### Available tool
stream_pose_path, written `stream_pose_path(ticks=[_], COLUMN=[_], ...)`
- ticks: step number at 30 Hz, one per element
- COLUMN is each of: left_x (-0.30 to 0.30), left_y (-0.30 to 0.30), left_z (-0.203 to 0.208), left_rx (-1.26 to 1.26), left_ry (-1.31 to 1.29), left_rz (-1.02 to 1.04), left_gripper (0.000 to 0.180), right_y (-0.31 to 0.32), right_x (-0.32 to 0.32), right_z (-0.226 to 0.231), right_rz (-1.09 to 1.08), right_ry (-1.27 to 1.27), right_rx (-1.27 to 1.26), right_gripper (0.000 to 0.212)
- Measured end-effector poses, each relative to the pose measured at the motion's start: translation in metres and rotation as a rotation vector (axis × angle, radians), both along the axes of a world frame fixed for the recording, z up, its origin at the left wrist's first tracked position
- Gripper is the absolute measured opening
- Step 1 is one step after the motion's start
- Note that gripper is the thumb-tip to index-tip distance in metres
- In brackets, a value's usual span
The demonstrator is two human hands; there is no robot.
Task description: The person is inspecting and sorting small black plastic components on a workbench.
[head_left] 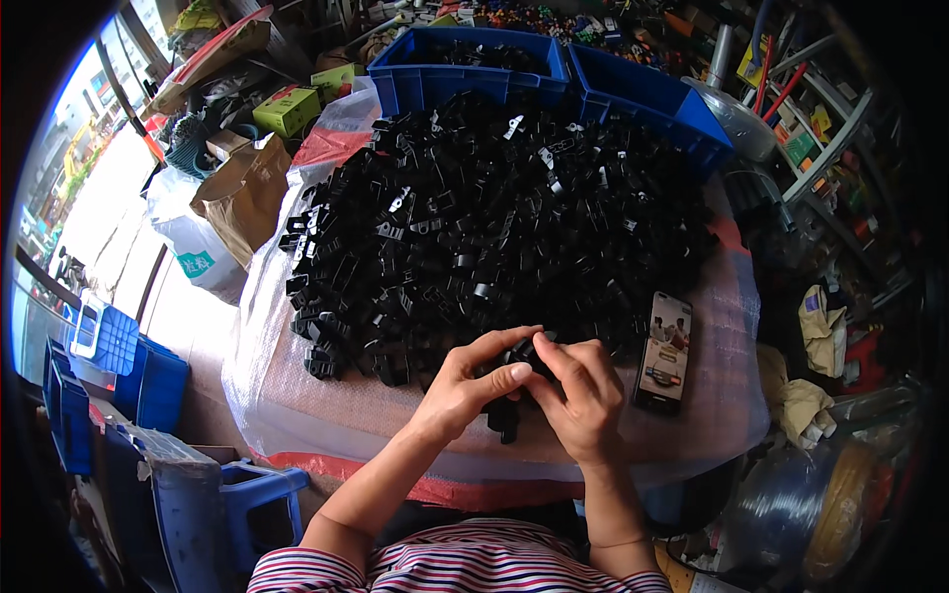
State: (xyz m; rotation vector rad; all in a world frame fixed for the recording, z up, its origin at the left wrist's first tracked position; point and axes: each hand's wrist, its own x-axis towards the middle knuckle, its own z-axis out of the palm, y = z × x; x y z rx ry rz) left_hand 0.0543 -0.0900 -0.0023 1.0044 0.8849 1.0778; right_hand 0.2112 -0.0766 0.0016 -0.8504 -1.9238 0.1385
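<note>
Both of my hands meet over the near part of the table, fingers closed around a small black plastic part (pixel 517 352). My left hand (pixel 473 381) grips it from the left with thumb and fingers. On the other side my right hand (pixel 576 393) pinches it between thumb and fingertips, which hide much of its shape. Just below the hands another black part (pixel 502 420) shows; I cannot tell whether it is joined to the held one. A large heap of black plastic parts (pixel 494 217) spreads out beyond my hands, a few with shiny metal pieces.
A phone (pixel 664 351) with its screen lit lies right of my hands on the plastic-covered table (pixel 633 435). Two blue bins (pixel 465 89) (pixel 643 104) stand behind the heap. Bags (pixel 242 198) are at the left, a blue stool (pixel 262 494) at lower left, and clear coiled tubing (pixel 781 519) at lower right.
</note>
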Motion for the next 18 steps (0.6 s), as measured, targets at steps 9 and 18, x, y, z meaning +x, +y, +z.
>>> stream_pose_path(ticks=[9, 18], left_x=[0.005, 0.001], left_y=[0.002, -0.01], left_z=[0.004, 0.004], left_rx=[0.056, 0.169], left_ry=[0.033, -0.016], left_rz=[0.04, 0.077], left_gripper=[0.038, 0.04], right_y=[0.0, -0.011], right_x=[-0.001, 0.005], right_z=[-0.008, -0.016], right_rz=[0.049, 0.28], right_ry=[-0.078, 0.45], right_rx=[0.168, -0.706], right_gripper=[0.052, 0.028])
